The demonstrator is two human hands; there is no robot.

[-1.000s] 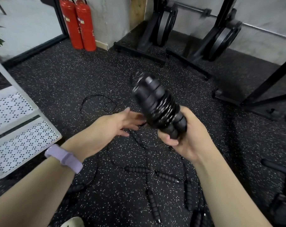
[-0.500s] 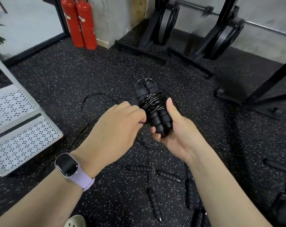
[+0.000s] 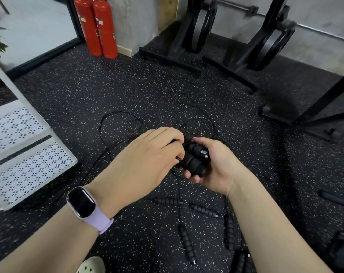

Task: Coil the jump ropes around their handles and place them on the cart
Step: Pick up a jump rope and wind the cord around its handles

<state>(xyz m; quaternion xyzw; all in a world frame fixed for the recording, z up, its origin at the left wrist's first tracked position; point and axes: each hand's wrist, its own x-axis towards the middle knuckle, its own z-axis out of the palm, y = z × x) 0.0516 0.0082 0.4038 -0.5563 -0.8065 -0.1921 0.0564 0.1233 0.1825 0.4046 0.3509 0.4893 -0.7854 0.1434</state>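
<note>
Starting at the far left, the white perforated cart (image 3: 29,164) is sitting just off to the side with its shelves waiting, and none of the rope bundle is on it yet, so I'd say the coiling step is what's going on right now, probably the tail end of it for this one rope. The left hand (image 3: 147,160) is curling its fingers in over the wound part of the bundle, and it looks like it's pinching or tucking the thin black cord there, though the fingertips are hiding behind the handles so I can't say exactly what they're gripping. Right next to it, the pair of black foam handles (image 3: 195,159) is being held together side by side, up above the floor, with cord wrapped around them. The right hand (image 3: 214,164) is cupping them from underneath, fingers and thumb closing round the lower ends. My guess for the next move: the loose end needs tucking so the wraps don't spring off, then the whole bundle needs carrying left over to the cart without loosening the grip. Below and between the arms, more jump ropes (image 3: 186,223) are lying loose on the speckled floor (image 3: 236,119), so there's plenty left to do.
</note>
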